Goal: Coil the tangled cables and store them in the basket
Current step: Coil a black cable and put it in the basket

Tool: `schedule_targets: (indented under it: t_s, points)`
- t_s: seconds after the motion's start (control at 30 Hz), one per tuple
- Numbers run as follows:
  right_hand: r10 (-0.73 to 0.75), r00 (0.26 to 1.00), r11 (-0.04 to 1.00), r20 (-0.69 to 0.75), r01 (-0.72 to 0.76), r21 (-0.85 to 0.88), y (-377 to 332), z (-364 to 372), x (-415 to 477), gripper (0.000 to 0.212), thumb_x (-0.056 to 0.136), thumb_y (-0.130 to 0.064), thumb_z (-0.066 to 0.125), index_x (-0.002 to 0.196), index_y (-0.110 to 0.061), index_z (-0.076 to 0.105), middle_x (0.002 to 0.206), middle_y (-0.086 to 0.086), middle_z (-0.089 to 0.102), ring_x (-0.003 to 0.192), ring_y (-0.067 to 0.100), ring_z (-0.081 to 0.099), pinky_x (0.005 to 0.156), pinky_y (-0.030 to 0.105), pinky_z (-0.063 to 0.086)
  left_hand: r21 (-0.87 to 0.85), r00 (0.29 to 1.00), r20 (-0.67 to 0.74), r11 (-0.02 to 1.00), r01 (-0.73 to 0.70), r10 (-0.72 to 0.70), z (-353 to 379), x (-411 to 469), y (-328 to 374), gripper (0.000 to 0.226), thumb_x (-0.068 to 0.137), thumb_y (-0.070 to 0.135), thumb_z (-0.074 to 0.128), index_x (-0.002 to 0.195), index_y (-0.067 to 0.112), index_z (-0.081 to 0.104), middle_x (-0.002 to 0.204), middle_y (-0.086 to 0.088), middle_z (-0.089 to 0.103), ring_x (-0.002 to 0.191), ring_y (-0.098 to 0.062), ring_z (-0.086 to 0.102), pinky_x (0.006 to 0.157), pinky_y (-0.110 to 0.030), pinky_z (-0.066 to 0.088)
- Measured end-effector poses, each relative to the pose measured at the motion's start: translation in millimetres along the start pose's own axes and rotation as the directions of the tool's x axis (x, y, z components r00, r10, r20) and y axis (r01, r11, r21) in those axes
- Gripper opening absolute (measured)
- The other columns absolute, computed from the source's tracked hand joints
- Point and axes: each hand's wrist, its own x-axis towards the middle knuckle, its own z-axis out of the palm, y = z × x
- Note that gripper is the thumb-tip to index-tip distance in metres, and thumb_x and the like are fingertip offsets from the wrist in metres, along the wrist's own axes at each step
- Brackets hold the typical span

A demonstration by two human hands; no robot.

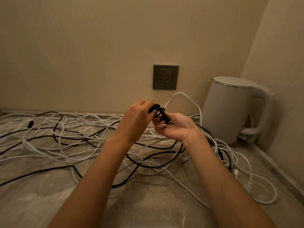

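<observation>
A small bundle of black cable (159,112) is held up above the counter, in front of the wall. My left hand (136,119) grips its upper left side, and my right hand (174,127) pinches its lower right side, palm up. Below the hands, a tangle of white cables (54,142) and black cables (148,163) spreads across the marble counter (156,203). One white cable loops up behind my hands (182,95). No basket is in view.
A white electric kettle (230,109) stands at the back right against the wall corner. A dark wall socket with a switch (165,77) sits above the counter, behind my hands. A raised edge runs along the counter's right side (279,170).
</observation>
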Motion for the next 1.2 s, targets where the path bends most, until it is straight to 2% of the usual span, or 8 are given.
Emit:
schedule_targets:
  t_s: [0.2, 0.33, 0.43, 0.63, 0.73, 0.8, 0.97, 1.2]
  points:
    - [-0.139, 0.989, 0.985, -0.05, 0.143, 0.101, -10.5, -9.0, -1.6, 0.038, 0.097, -0.013, 0.044, 0.072, 0.008, 0.064, 0.066, 0.008, 0.049, 0.059, 0.005, 0.029, 0.035, 0.011, 0.029, -0.045, 0.973, 0.209, 0.995, -0.092, 0.099, -4.4, 1.8, 7.4, 0.033, 0.09, -0.004, 0.05, 0.121, 0.002, 0.057, 0.117, -0.016, 0.059, 0.101, -0.025, 0.059, 0.086, -0.024, 0.047]
    - [-0.194, 0.98, 0.98, -0.033, 0.196, 0.047, -9.8, -5.2, 1.9, 0.039, 0.099, -0.013, 0.043, 0.076, 0.009, 0.067, 0.073, 0.01, 0.055, 0.056, 0.005, 0.029, 0.033, 0.01, 0.028, -0.084, 0.99, 0.141, 0.996, -0.002, 0.014, -5.2, 2.5, 8.4, 0.023, 0.086, 0.0, 0.06, 0.106, 0.005, 0.068, 0.096, -0.015, 0.068, 0.071, -0.018, 0.06, 0.07, -0.034, 0.054]
    - [-0.228, 0.974, 0.973, -0.015, 0.228, 0.028, -13.0, -5.9, 2.9, 0.043, 0.098, -0.011, 0.041, 0.075, 0.011, 0.07, 0.087, 0.014, 0.055, 0.053, 0.005, 0.035, 0.034, 0.01, 0.031, -0.046, 0.977, 0.195, 0.994, 0.102, -0.091, -4.7, 4.5, 5.4, 0.017, 0.086, 0.005, 0.061, 0.099, 0.007, 0.071, 0.087, -0.016, 0.069, 0.069, -0.025, 0.064, 0.071, -0.042, 0.054]
    - [-0.297, 0.953, 0.953, 0.051, 0.294, 0.071, -20.5, -9.5, -9.4, 0.024, 0.086, 0.0, 0.046, 0.093, 0.014, 0.064, 0.09, 0.019, 0.057, 0.038, 0.005, 0.04, 0.054, 0.011, 0.049, -0.011, 0.938, 0.233, 0.964, 0.267, -0.258, -13.8, 6.0, -1.2, 0.016, 0.09, 0.009, 0.057, 0.095, 0.003, 0.07, 0.084, -0.018, 0.067, 0.069, -0.028, 0.064, 0.07, -0.041, 0.055]
    - [-0.336, 0.94, 0.941, 0.065, 0.337, -0.015, -16.5, -9.2, -7.6, 0.03, 0.094, -0.003, 0.041, 0.091, 0.009, 0.068, 0.065, 0.005, 0.049, 0.039, 0.004, 0.039, 0.067, 0.013, 0.051, -0.024, 0.914, 0.329, 0.965, 0.26, -0.238, -9.8, 2.9, 3.1, 0.018, 0.091, 0.01, 0.055, 0.098, 0.002, 0.07, 0.087, -0.018, 0.067, 0.069, -0.028, 0.062, 0.071, -0.04, 0.054]
    - [-0.407, 0.911, 0.895, 0.071, 0.413, -0.171, -12.4, -5.0, -5.8, 0.029, 0.096, -0.005, 0.04, 0.093, 0.001, 0.068, 0.051, -0.001, 0.039, 0.047, 0.005, 0.037, 0.083, 0.02, 0.048, -0.043, 0.926, 0.31, 0.97, 0.24, -0.215, -7.6, 1.5, 4.2, 0.02, 0.092, 0.011, 0.052, 0.098, 0.003, 0.07, 0.086, -0.019, 0.067, 0.069, -0.028, 0.057, 0.071, -0.041, 0.051]
    - [-0.531, 0.841, 0.749, 0.1, 0.521, -0.409, -2.0, 9.4, -0.4, 0.023, 0.099, -0.008, 0.038, 0.094, -0.008, 0.061, 0.052, -0.003, 0.047, 0.059, 0.008, 0.041, 0.06, 0.017, 0.045, -0.143, 0.951, 0.11, 0.942, 0.303, -0.289, -14.5, 4.7, 3.9, 0.02, 0.085, 0.017, 0.058, 0.098, 0.003, 0.064, 0.09, -0.014, 0.067, 0.08, -0.028, 0.06, 0.075, -0.043, 0.052]
    - [-0.721, 0.691, 0.519, 0.051, 0.587, -0.621, 11.5, 16.5, 7.9, 0.025, 0.102, -0.011, 0.035, 0.09, -0.016, 0.057, 0.077, 0.01, 0.046, 0.071, 0.015, 0.044, 0.069, 0.024, 0.045, -0.213, 0.956, -0.004, 0.934, 0.287, -0.294, -4.5, -1.5, 10.7, 0.03, 0.08, 0.037, 0.067, 0.089, 0.011, 0.057, 0.086, -0.004, 0.066, 0.073, -0.018, 0.062, 0.069, -0.035, 0.055]
